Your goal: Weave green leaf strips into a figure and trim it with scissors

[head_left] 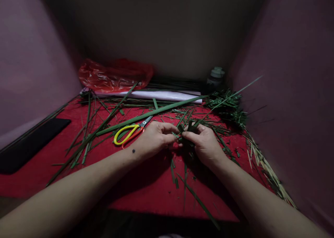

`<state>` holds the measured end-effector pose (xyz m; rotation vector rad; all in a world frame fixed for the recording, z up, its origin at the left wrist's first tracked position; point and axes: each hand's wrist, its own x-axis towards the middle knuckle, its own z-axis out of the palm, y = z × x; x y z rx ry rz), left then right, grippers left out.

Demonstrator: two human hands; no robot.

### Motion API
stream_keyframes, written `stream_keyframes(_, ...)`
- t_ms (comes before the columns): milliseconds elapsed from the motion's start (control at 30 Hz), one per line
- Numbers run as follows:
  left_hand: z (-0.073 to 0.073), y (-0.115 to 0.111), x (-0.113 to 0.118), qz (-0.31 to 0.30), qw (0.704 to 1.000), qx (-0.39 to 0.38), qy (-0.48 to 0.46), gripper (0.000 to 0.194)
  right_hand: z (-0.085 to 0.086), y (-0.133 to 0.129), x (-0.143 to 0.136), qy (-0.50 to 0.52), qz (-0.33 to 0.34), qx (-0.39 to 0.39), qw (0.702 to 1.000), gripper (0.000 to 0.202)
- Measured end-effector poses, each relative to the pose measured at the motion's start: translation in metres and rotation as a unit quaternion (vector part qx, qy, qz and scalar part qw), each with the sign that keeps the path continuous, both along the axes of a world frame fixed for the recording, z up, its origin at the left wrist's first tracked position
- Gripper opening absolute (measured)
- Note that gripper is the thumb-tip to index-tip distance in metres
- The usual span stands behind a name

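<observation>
Near the middle of the red table, my left hand (159, 137) pinches the left side of a small bunch of folded green leaf strips (191, 127). From the right, my right hand (205, 142) grips the same strips between thumb and fingers. The fingertips of both hands almost meet. One long thin strip end (235, 95) sticks out from the bunch toward the upper right. Scissors (127, 133) with yellow and orange handles lie just left of my left hand, their blades partly behind it. The exact folds between my fingers are too dark to make out.
Long green leaves (146, 116) and cuttings are strewn over the red table (146, 189). Behind lie a red plastic bag (114, 76), a white roll (156, 95) and a bottle (216, 76). Woven green pieces (229, 106) sit back right, pale sticks (266, 165) right, a black flat object (33, 142) left.
</observation>
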<state>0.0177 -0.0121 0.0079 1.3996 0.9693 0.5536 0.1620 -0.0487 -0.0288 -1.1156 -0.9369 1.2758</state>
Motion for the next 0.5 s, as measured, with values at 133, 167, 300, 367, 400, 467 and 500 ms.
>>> stream_keyframes(133, -0.0003, -0.0005, 0.0004, 0.003, 1.0, 0.003, 0.006, 0.021, -0.0007, 0.0003, 0.0014, -0.021, -0.006, 0.011, 1.0, 0.011)
stream_keyframes(167, -0.0009, -0.0004, 0.0003, 0.002, 1.0, 0.003, 0.004, 0.021, -0.0004, 0.0005, 0.0014, -0.03, -0.011, 0.013, 0.999, 0.011)
stream_keyframes(300, -0.0006, -0.0006, 0.0001, 0.007, 1.0, -0.005, 0.01, 0.02, -0.0001, 0.0011, 0.0009, -0.078, -0.028, 0.026, 0.996, 0.009)
stream_keyframes(367, 0.0019, -0.0015, 0.0009, 0.011, 1.0, -0.013, 0.018, 0.021, -0.0012, 0.0013, 0.001, -0.096, -0.03, 0.037, 0.994, 0.008)
stream_keyframes(400, 0.0035, -0.0021, 0.0015, 0.013, 1.0, -0.017, 0.02, 0.021, -0.0021, 0.0013, 0.0013, -0.104, -0.03, 0.042, 0.993, 0.008)
stream_keyframes(467, 0.0066, -0.0034, 0.003, 0.015, 0.999, -0.024, 0.023, 0.022, -0.004, 0.0013, 0.002, -0.116, -0.03, 0.055, 0.991, 0.008)
stream_keyframes(500, 0.0078, -0.0041, 0.0037, 0.017, 0.999, -0.026, 0.022, 0.021, -0.0048, 0.0012, 0.0023, -0.121, -0.028, 0.061, 0.99, 0.008)
